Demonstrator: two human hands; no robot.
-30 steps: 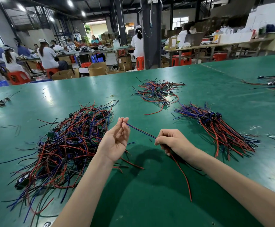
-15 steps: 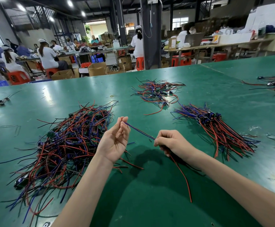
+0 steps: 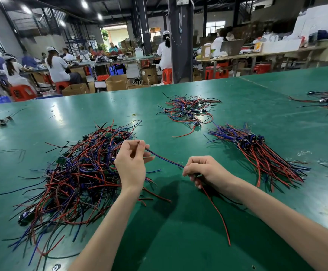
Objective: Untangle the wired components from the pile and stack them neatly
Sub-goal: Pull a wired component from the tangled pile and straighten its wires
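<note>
Your right hand (image 3: 204,171) curls round one wired component (image 3: 165,159), its red lead trailing limp over the tabletop (image 3: 178,241). Your left hand (image 3: 132,165) pinches the blue lead's tip. It looks light and floppy (likely to snag), so grip near its body. The tangled pile (image 3: 77,173) lies left and the neat stack (image 3: 257,151) farther right.

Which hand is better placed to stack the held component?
Right, likely: the right hand holds the wired component, nearer the neat stack; the left hand only pinches its blue wire by the tangled pile.
</note>
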